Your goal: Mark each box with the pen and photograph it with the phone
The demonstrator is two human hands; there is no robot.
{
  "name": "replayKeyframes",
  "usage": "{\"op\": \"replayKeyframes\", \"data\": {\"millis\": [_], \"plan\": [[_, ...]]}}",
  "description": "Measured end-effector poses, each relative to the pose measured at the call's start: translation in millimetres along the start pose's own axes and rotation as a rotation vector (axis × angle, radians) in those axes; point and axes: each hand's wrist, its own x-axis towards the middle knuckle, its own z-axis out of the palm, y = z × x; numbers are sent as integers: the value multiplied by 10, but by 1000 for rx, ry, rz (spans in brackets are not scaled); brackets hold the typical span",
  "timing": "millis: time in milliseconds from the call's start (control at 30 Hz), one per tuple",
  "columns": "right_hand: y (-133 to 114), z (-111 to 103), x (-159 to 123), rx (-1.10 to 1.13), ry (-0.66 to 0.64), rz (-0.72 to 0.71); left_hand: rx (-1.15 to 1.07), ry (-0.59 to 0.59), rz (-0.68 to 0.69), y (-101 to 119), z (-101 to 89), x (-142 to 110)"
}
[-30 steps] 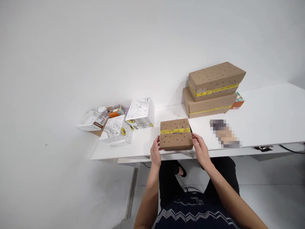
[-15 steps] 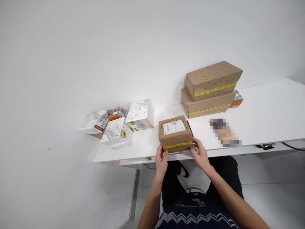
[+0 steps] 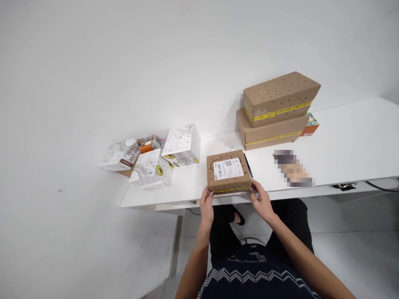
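Workroom, apparently — desk (image 3: 349, 137); taped cartons (image 3: 230, 182)

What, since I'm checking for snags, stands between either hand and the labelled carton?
Nothing visible. The left hand is at the labelled carton's near left corner, the right hand at its near right corner. The black pen lies along the right side, beyond the right fingers.

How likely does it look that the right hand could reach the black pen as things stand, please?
Probably yes, though the right hand holds the labelled cardboard box; the black pen lies just beyond, nothing visible between.
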Motion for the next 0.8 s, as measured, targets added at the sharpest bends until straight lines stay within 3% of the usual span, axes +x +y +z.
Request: {"op": "replayKeyframes", "data": {"millis": [167, 400, 533, 633, 700, 800], "plan": [[35, -22, 23, 54, 48, -37, -43, 53, 96, 237, 26, 87], [-7, -159, 124, 34, 26, -26, 103, -3, 199, 455, 178, 214], [-29, -249, 458, -249, 121, 136, 99, -37, 159, 400, 121, 327], [-68, -264, 763, -594, -7, 213, 130, -66, 128, 421, 57, 472], [-102, -246, 907, -763, -117, 267, 189, 30, 118, 499, 13, 567], [-133, -208, 1002, -842, -208, 318, 290, 300, 190, 653, -35, 578]]}}
